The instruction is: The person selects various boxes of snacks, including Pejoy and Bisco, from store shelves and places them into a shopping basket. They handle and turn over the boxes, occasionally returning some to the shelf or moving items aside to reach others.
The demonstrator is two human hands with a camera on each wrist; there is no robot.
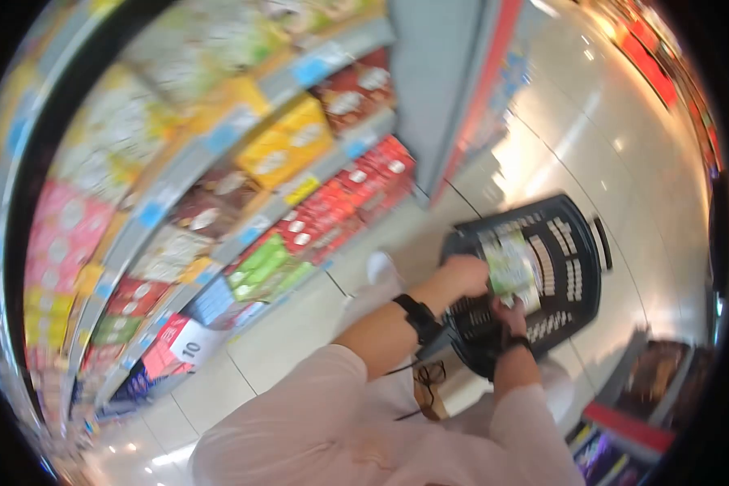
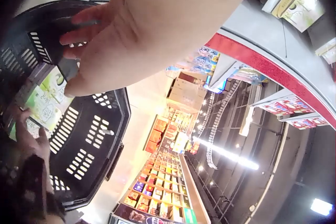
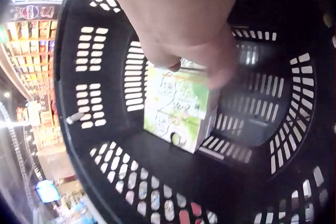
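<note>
A green-and-white carton point(image 3: 178, 106) with leafy print sits inside a black plastic shopping basket point(image 1: 575, 296). My right hand point(image 1: 510, 316), with a black band at the wrist, grips the carton's near end; in the right wrist view its fingers and thumb straddle that end. Over the basket's other side is my left hand point(image 2: 100, 45), fingers apart and loosely bent, nothing between them. In the left wrist view its thumb tip comes close to the carton's edge. The head view shows the left hand point(image 1: 466, 277) beside the carton, fingers partly hidden.
Shelves of colourful boxed goods point(image 1: 283, 146) run along the left, with a grey end panel point(image 1: 433, 89) beyond. The basket stands above a shiny tiled floor point(image 1: 624, 243). At lower right is another display point(image 1: 632, 425) with a red edge. Shelves point(image 2: 157, 182) line the far aisle.
</note>
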